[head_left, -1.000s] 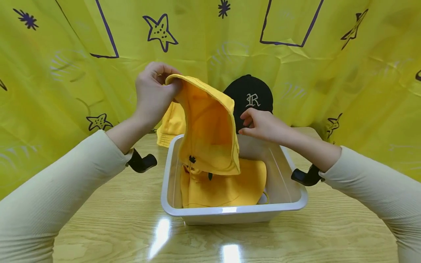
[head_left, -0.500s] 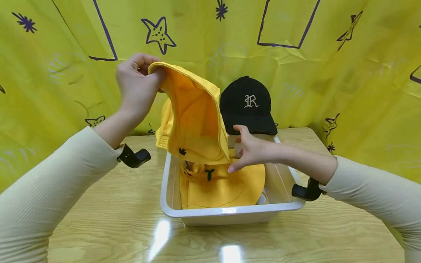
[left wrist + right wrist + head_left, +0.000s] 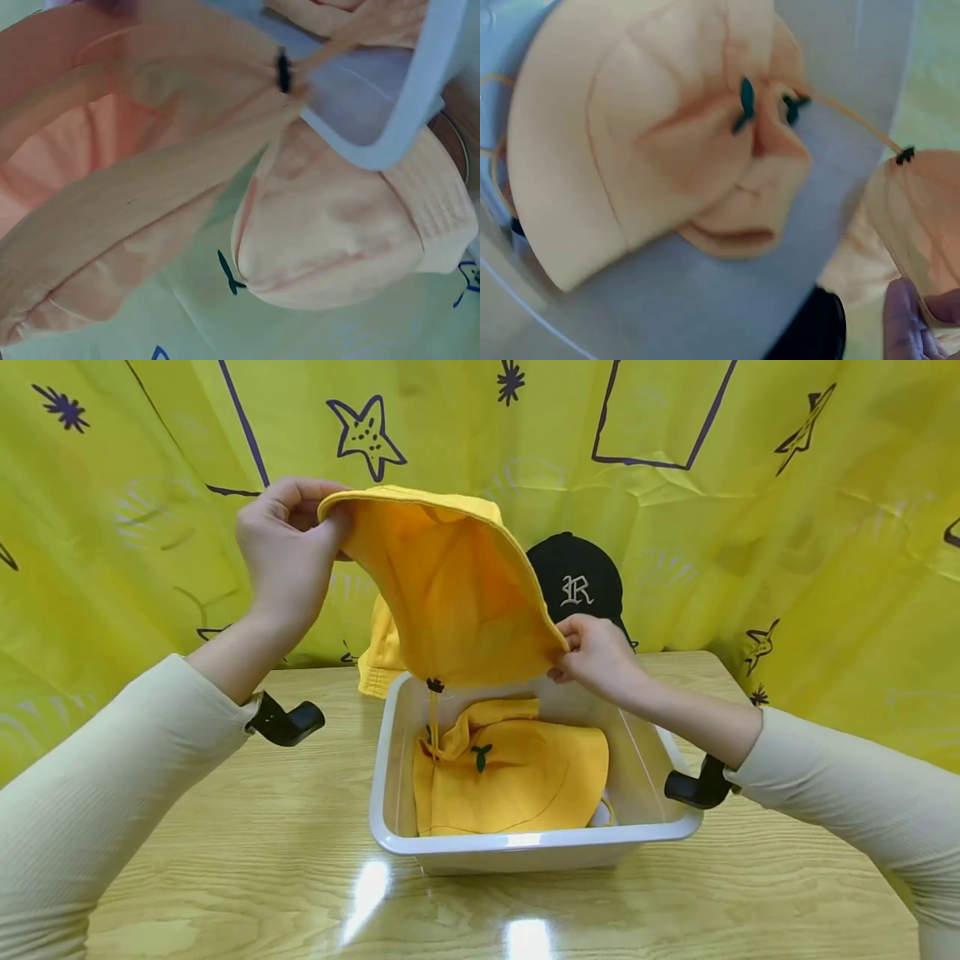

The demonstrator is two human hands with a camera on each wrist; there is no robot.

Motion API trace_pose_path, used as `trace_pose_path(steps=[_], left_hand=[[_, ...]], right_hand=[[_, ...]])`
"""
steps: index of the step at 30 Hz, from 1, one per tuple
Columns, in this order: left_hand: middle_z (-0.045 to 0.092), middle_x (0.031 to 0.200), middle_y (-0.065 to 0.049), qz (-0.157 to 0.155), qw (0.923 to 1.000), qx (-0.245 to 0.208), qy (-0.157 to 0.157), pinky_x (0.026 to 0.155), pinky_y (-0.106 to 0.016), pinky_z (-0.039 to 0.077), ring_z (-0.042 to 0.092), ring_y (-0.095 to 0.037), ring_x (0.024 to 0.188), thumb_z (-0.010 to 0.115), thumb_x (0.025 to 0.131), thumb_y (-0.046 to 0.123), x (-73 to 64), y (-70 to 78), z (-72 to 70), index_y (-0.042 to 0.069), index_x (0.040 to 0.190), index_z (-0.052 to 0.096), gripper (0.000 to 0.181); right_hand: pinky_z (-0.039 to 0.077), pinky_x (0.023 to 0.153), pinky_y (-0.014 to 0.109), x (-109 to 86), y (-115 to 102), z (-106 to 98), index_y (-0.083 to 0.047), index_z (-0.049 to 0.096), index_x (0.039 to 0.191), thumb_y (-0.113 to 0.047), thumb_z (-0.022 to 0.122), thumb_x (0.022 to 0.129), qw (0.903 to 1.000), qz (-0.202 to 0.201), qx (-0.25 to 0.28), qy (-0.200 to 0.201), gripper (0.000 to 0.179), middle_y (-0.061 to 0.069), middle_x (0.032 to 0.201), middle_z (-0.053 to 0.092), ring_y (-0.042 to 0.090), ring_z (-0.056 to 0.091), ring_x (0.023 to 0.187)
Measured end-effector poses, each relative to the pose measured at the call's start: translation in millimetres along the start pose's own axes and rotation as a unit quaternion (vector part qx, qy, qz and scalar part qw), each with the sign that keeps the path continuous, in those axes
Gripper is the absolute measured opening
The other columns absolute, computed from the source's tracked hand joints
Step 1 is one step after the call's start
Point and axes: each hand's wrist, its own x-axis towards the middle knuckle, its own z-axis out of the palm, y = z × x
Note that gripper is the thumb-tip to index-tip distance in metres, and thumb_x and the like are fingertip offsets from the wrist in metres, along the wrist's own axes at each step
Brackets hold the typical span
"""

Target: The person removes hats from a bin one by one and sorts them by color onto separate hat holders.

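A yellow bucket hat (image 3: 457, 593) hangs above the bin with its orange-lit inside facing me. My left hand (image 3: 288, 552) pinches its brim at the upper left, and my right hand (image 3: 600, 660) pinches the brim at the lower right. From the hat's lower edge a thin cord with a black toggle (image 3: 435, 686) hangs down. In the white plastic bin (image 3: 381, 760) lies another yellow hat (image 3: 525, 777) with a green sprout mark. The right wrist view shows my right fingers (image 3: 904, 322) at the held hat's edge. Fingers are hardly visible in the left wrist view.
Behind the bin stands a black baseball cap (image 3: 577, 577) with a letter R, partly covered by my right hand and the held hat. Another yellow hat (image 3: 382, 652) sits behind the bin's left corner. A yellow patterned curtain (image 3: 480, 435) backs the wooden table (image 3: 262, 860).
My left hand has moved up and left with the hat. My right hand, apart from the hat earlier, dipped toward the bin and now grips the brim, spreading the hat wider.
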Motion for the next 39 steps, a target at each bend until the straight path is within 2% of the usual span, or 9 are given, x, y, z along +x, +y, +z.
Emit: trace_pose_path(steps=[7,14,18,22,26,29,31,36,39], left_hand=[[0.068,0.078,0.004,0.075,0.9965,0.023,0.030,0.063,-0.015,0.051,0.065,-0.008,0.069,0.068,0.078,-0.005,1.4,1.0,-7.1,0.005,0.082,0.075,0.013],[0.063,0.075,0.009,0.182,0.9797,0.038,0.075,0.070,-0.016,0.051,0.065,-0.008,0.072,0.066,0.078,-0.010,11.2,8.0,-10.0,-0.004,0.080,0.073,0.010],[0.062,0.073,0.007,0.207,0.9725,0.021,0.103,0.068,-0.016,0.051,0.065,-0.011,0.072,0.069,0.077,-0.008,19.3,12.7,-10.0,-0.003,0.077,0.073,0.006],[0.063,0.073,0.010,0.209,0.9666,0.043,0.141,0.070,-0.016,0.051,0.065,-0.010,0.072,0.071,0.079,-0.001,29.0,14.6,-8.4,0.004,0.076,0.074,0.007],[0.064,0.077,0.012,0.205,0.9604,0.082,0.170,0.067,-0.015,0.049,0.065,-0.006,0.068,0.071,0.083,0.007,39.6,15.2,-5.1,0.010,0.079,0.074,0.006],[0.064,0.082,0.003,0.162,0.9716,0.008,0.172,0.062,-0.017,0.049,0.065,-0.012,0.067,0.072,0.081,0.003,47.5,19.0,-1.8,0.006,0.077,0.073,0.005],[0.063,0.083,-0.003,0.152,0.9719,-0.031,0.177,0.058,-0.017,0.049,0.064,-0.016,0.067,0.072,0.079,-0.001,51.8,18.6,-0.9,0.005,0.075,0.072,0.007],[0.063,0.077,0.000,0.151,0.9657,-0.014,0.211,0.060,-0.016,0.047,0.063,-0.014,0.068,0.072,0.079,-0.002,53.8,4.5,-6.2,0.008,0.072,0.071,0.012],[0.063,0.076,0.000,0.117,0.9666,-0.022,0.227,0.063,-0.017,0.048,0.062,-0.013,0.068,0.072,0.078,-0.005,50.8,-6.1,-10.8,0.006,0.071,0.071,0.014]], right_hand=[[0.053,0.060,0.014,15.8,-13,-21,0.010,0.054,0.105,0.002,0.059,0.089,0.9873,-0.068,0.050,0.135,0.019,0.030,0.097,0.065,-0.001,0.061,0.059],[0.044,0.062,0.008,32.8,-36,-38,0.005,0.064,0.099,-0.001,0.058,0.087,0.9427,-0.167,-0.023,0.288,0.015,0.017,0.088,0.071,-0.013,0.053,0.061],[0.045,0.067,0.012,43.1,-50,-42,0.002,0.066,0.092,-0.005,0.061,0.087,0.9245,-0.191,0.020,0.329,0.010,-0.002,0.077,0.066,-0.006,0.056,0.065],[0.052,0.070,0.016,55.7,-65,-43,-0.006,0.065,0.083,-0.006,0.062,0.089,0.9132,-0.209,0.140,0.320,0.006,-0.006,0.076,0.059,0.005,0.061,0.068],[0.054,0.070,0.018,66.8,-82,-42,-0.008,0.062,0.078,-0.001,0.061,0.088,0.8909,-0.226,0.235,0.316,0.013,-0.001,0.074,0.060,0.010,0.062,0.069],[0.053,0.069,0.018,73.8,-93,-38,-0.007,0.062,0.076,0.003,0.059,0.087,0.8762,-0.239,0.260,0.328,0.015,-0.001,0.073,0.060,0.011,0.061,0.068],[0.050,0.067,0.018,78.7,-98,-34,-0.008,0.061,0.075,0.004,0.060,0.086,0.8713,-0.242,0.259,0.339,0.017,-0.002,0.072,0.059,0.010,0.059,0.068],[0.043,0.066,0.019,94.8,-95,-23,-0.006,0.064,0.081,0.002,0.063,0.087,0.8814,-0.226,0.213,0.356,0.010,-0.006,0.075,0.056,0.007,0.054,0.068],[0.042,0.066,0.018,103.1,-87,-16,-0.003,0.066,0.087,-0.001,0.062,0.088,0.8941,-0.206,0.187,0.351,0.004,-0.006,0.077,0.057,0.007,0.054,0.069]])
